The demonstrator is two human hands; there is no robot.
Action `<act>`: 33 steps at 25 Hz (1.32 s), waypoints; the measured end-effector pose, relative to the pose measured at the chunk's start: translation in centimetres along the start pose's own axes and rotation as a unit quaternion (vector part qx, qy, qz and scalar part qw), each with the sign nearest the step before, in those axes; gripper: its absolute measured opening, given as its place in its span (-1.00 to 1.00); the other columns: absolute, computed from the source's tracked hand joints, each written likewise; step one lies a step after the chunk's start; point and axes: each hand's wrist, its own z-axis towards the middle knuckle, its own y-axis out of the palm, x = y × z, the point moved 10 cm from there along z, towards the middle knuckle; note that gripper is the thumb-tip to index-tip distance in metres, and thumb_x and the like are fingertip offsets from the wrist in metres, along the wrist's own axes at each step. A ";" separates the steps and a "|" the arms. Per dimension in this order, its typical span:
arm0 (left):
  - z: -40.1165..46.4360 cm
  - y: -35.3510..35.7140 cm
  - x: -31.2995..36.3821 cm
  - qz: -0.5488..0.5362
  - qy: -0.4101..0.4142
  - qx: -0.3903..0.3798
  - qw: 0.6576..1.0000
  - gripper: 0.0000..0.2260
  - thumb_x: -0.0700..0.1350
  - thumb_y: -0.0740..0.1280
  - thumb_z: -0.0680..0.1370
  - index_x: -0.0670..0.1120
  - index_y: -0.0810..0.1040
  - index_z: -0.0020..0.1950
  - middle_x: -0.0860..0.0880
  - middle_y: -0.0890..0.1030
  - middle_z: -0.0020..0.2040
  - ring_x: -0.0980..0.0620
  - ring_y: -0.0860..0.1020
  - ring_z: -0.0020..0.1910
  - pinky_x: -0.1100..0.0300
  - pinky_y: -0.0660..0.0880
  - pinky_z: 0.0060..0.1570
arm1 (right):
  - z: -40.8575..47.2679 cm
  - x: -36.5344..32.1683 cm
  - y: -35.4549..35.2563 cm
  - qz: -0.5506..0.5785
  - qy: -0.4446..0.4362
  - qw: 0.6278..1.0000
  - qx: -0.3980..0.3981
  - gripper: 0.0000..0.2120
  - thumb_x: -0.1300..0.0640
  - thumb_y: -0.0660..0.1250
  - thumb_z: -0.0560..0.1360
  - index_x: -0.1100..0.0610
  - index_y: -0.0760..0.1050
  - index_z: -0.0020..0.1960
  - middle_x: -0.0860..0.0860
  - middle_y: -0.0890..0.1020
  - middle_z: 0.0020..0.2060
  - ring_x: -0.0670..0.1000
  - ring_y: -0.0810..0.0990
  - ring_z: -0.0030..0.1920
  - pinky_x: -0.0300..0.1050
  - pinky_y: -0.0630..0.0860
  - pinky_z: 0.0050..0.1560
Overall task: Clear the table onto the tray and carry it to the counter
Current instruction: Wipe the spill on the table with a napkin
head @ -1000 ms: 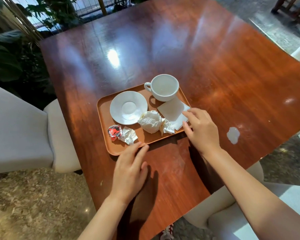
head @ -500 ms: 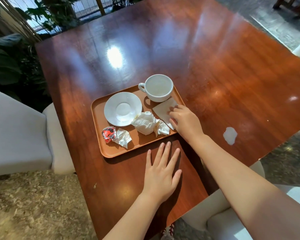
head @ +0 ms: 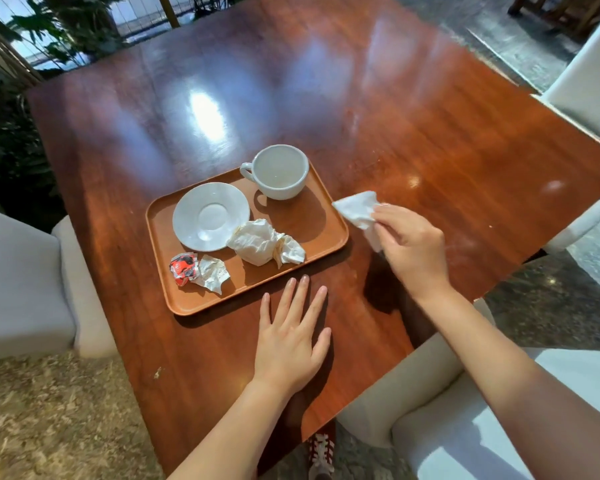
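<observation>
- The tray (head: 329,216) sits on the near half of the wooden surface (head: 361,109), loaded with most of the clutter.
- On it: a cup (head: 279,171) at the far right corner, a saucer (head: 211,216) beside it to the left, a crumpled wad of paper (head: 260,245) in the middle, and a red-and-white wrapper (head: 194,270) near the front left edge.
- What has changed: half a second ago a flat white napkin (head: 355,209) lay on the tray under the right hand; now that spot is bare and the napkin is off the tray, held above the surface just to the tray's right.
- The right hand (head: 409,247) has its fingers closed around the napkin, one corner sticking out toward the tray.
- The left hand (head: 291,344) is flat and spread on the surface, fingertips just short of the tray's near edge, holding nothing; it has slid right from the tray's front corner.
- A second ago a pale smear showed on the surface to the right; it is not visible now, perhaps hidden by the right arm.
- My reading: the napkin was probably taken up to wipe the surface, so clearing is nearly done, with the wipe, returning the napkin and the carry to the counter left.
</observation>
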 end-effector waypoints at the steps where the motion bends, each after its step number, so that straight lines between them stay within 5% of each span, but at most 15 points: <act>1: 0.0 0.0 0.0 0.002 -0.001 0.000 1.000 -0.46 0.16 0.11 0.52 0.13 0.12 0.49 0.00 0.16 0.52 0.03 0.04 0.50 -0.12 -0.04 0.40 | -0.4 1.9 -2.3 -0.022 0.018 1.000 0.012 -0.83 0.33 0.35 0.39 0.28 0.63 -0.04 0.18 0.70 -0.06 0.11 0.64 0.02 -0.06 0.48 0.13; 7: 0.0 0.0 0.1 0.007 -0.001 0.003 1.000 -0.45 0.16 0.09 0.52 0.14 0.09 0.50 0.00 0.14 0.53 0.02 0.04 0.51 -0.11 -0.05 0.42 | -2.6 13.2 -7.3 -0.126 0.174 0.976 -0.028 -0.81 0.29 0.31 0.47 0.31 0.59 0.05 0.25 0.66 0.03 0.25 0.60 0.08 0.07 0.51 0.07; 13: 0.0 0.1 0.0 0.003 -0.011 -0.004 1.000 -0.46 0.18 0.02 0.53 0.16 0.03 0.50 0.02 0.06 0.54 0.02 -0.01 0.52 -0.16 -0.02 0.45 | -4.5 14.3 -1.2 -0.245 0.048 0.936 -0.248 -0.47 -0.02 -0.07 0.54 0.19 0.21 0.44 0.17 0.32 0.43 0.16 0.22 0.46 0.14 0.22 0.40; 19: 0.0 0.1 0.1 0.001 -0.011 0.000 1.000 -0.47 0.18 0.01 0.53 0.14 0.07 0.50 0.01 0.07 0.53 0.00 0.01 0.52 -0.17 -0.02 0.45 | -3.7 15.0 -0.8 -0.136 0.079 0.962 -0.226 -0.59 0.16 0.07 0.57 0.21 0.29 0.40 0.16 0.32 0.43 0.13 0.20 0.46 0.08 0.15 0.43; 23: 0.0 0.2 0.1 -0.002 -0.013 -0.001 1.000 -0.47 0.18 0.00 0.53 0.15 0.06 0.50 0.02 0.05 0.53 0.02 -0.02 0.52 -0.16 -0.05 0.46 | -3.9 14.1 -1.0 -0.051 0.113 0.973 -0.195 -0.63 0.36 0.17 0.55 0.23 0.37 0.35 0.14 0.39 0.38 0.05 0.24 0.44 -0.30 0.06 0.41; 25: 0.0 0.2 0.0 -0.002 -0.013 0.001 1.000 -0.47 0.18 0.01 0.53 0.16 0.05 0.50 0.02 0.05 0.54 0.03 -0.03 0.52 -0.15 -0.07 0.46 | -4.8 12.3 0.2 -0.023 0.088 0.973 -0.214 -0.64 0.37 0.19 0.55 0.23 0.40 0.33 0.12 0.40 0.37 -0.03 0.22 0.40 -0.44 -0.01 0.37; 28: -0.1 0.2 0.0 -0.002 -0.013 0.001 1.000 -0.47 0.18 0.00 0.53 0.16 0.04 0.50 0.02 0.04 0.54 0.03 -0.06 0.52 -0.12 -0.11 0.46 | -5.7 11.1 1.2 -0.025 0.071 0.970 -0.230 -0.64 0.33 0.17 0.57 0.21 0.37 0.35 0.09 0.37 0.38 -0.09 0.16 0.38 -0.31 0.01 0.40; 33: -0.1 0.2 0.0 -0.005 -0.011 -0.002 1.000 -0.47 0.18 0.00 0.54 0.17 0.01 0.50 0.03 0.01 0.55 0.05 -0.10 0.52 -0.11 -0.15 0.46 | -10.1 8.0 2.6 -0.004 -0.012 0.956 -0.292 -0.63 0.21 0.12 0.55 0.27 0.38 0.33 0.16 0.40 0.35 0.05 0.22 0.39 -0.49 -0.09 0.39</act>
